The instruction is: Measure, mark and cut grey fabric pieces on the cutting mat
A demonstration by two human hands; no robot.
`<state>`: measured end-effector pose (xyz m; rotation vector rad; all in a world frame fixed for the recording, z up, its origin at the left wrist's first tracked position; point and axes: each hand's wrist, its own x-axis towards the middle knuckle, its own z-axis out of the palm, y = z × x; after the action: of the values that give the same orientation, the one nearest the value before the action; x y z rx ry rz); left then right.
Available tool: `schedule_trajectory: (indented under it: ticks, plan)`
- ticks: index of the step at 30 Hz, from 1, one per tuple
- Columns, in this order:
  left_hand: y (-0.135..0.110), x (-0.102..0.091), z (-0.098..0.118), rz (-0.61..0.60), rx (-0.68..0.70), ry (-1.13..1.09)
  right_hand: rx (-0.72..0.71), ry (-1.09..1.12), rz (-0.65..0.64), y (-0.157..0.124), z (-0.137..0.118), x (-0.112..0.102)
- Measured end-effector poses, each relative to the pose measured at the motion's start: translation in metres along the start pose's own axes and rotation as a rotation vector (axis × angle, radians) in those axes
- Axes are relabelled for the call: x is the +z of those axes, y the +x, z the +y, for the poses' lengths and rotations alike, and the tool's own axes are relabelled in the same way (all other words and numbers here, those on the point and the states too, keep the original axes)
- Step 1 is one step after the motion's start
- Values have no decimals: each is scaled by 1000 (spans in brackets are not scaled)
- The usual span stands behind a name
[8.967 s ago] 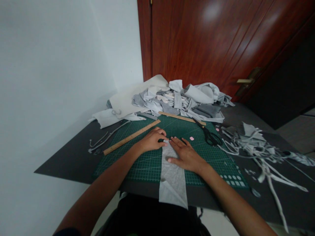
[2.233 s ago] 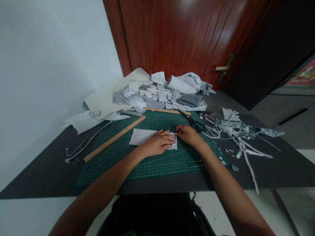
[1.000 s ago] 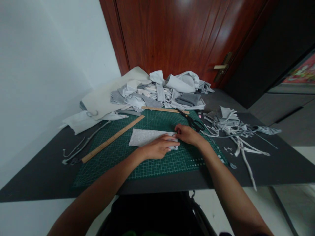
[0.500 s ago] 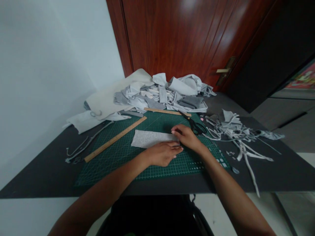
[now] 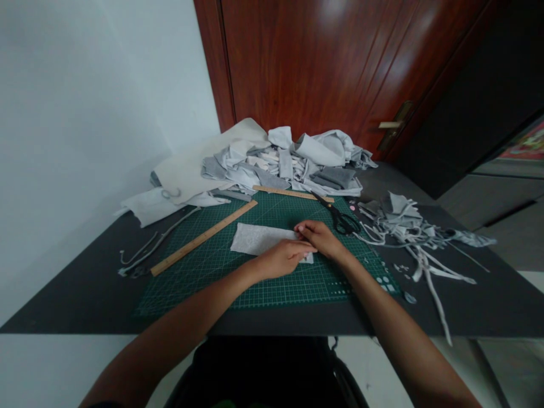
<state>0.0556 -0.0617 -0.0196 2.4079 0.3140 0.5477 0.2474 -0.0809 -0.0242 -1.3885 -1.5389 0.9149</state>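
My left hand (image 5: 280,258), fingers together, partly hides the right end of the cloth (image 5: 254,239); my right hand (image 5: 321,238) curls there. Whether either pinches, I cannot tell.

No word, brand or number is legible; the marks in view are graphic signs only. The green cutting mat (image 5: 263,293) bears a pale printed grid, with rows of small light dots, circles and squares (image 5: 386,283) near its right-hand near corner (printed shapes, too small here for any caption beside them to be read). On the left wooden ruler (image 5: 204,237) and the far wooden ruler (image 5: 293,193), any scale figures are too fine and blurred to make out.
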Motion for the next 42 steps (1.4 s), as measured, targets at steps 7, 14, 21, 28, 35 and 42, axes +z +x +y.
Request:
schedule_trajectory:
  ticks: [7, 14, 21, 28, 35, 42]
  plan:
    - [4, 6, -5, 132, 32, 226, -50, -56, 27, 3, 6, 0]
    - [2, 3, 3, 59, 37, 234, -45, 9, 4, 2, 6, -3]
    - [-1, -7, 12, -115, 2, 267, -147, -151, 14, -4, -7, -6]
    - [-4, -12, 18, -239, 59, 402, -160, -224, -20, -8, -7, -20]
    - [-3, -8, 12, -211, 5, 328, -198, -320, -139, -10, -5, -20]
    - [-5, -4, 16, -225, 28, 453, -323, -372, -150, -9, -6, -13]
